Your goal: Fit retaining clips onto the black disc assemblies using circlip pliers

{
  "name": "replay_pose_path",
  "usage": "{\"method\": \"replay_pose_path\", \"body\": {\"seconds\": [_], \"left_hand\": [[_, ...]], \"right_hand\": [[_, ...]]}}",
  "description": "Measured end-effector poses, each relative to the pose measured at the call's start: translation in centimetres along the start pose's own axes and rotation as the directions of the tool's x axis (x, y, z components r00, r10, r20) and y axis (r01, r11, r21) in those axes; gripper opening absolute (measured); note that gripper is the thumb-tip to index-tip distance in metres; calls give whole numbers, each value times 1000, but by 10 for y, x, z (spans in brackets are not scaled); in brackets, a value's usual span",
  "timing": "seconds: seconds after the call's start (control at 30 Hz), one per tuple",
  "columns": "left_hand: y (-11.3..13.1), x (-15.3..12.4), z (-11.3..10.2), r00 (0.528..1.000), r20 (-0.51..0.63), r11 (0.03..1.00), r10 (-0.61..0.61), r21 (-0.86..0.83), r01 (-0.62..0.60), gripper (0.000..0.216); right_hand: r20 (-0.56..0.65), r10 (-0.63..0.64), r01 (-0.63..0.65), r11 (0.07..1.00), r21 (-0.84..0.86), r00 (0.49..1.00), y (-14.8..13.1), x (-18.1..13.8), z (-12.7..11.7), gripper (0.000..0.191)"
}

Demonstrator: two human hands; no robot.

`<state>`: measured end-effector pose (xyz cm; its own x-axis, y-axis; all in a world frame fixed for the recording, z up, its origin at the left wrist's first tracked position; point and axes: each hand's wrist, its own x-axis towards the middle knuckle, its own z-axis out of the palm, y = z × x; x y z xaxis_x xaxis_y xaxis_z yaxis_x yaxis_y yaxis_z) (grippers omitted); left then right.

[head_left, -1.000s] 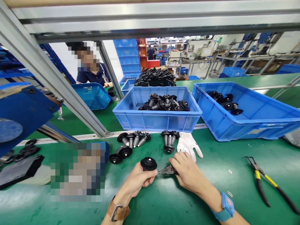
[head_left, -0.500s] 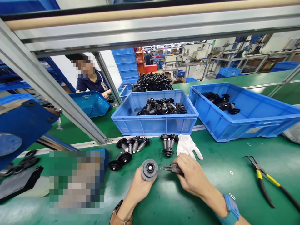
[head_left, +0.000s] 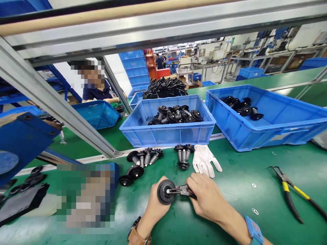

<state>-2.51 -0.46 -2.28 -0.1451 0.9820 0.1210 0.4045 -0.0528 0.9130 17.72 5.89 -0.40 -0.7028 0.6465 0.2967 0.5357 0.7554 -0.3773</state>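
My left hand [head_left: 158, 200] is wrapped round a roller part with a black disc end [head_left: 163, 200], its round face turned up toward me. In my right hand [head_left: 204, 194] are circlip pliers [head_left: 184, 190], and their thin tips reach the pale centre of the disc. Whether a ring sits on the tips is too small to tell. Just beyond my hands, a few roller parts stand together [head_left: 183, 156] beside a white glove [head_left: 205, 160]. Several more roller parts [head_left: 143, 160] lie to the left.
Blue bins with roller parts stand behind, one in the middle [head_left: 166, 134] and one at right [head_left: 255, 136]. Yellow-and-black pliers [head_left: 287, 187] and small rings [head_left: 254, 211] lie on the right. A metal post [head_left: 84, 119] slants at left; a co-worker [head_left: 98, 88] sits beyond it.
The pliers in my right hand have moved left onto the centre of the disc, where a gap was before. My left hand has tilted the roller part and shifted slightly right.
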Motion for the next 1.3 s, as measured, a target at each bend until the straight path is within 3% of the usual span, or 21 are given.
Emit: {"method": "replay_pose_path", "body": {"seconds": [0.4,0.93,1.3], "left_hand": [[-4,0,0,999,-33,999,-43,20,44,23],[-8,-4,-1,1000,6,992,12,123,-13,16],[-9,-1,-2,994,8,982,107,153,-107,17]], "right_hand": [[-25,32,-34,998,-57,999,-9,-5,7,21],[-36,41,-44,996,-75,999,-11,-8,8,23],[50,98,-93,992,-90,994,-12,-6,5,19]]}}
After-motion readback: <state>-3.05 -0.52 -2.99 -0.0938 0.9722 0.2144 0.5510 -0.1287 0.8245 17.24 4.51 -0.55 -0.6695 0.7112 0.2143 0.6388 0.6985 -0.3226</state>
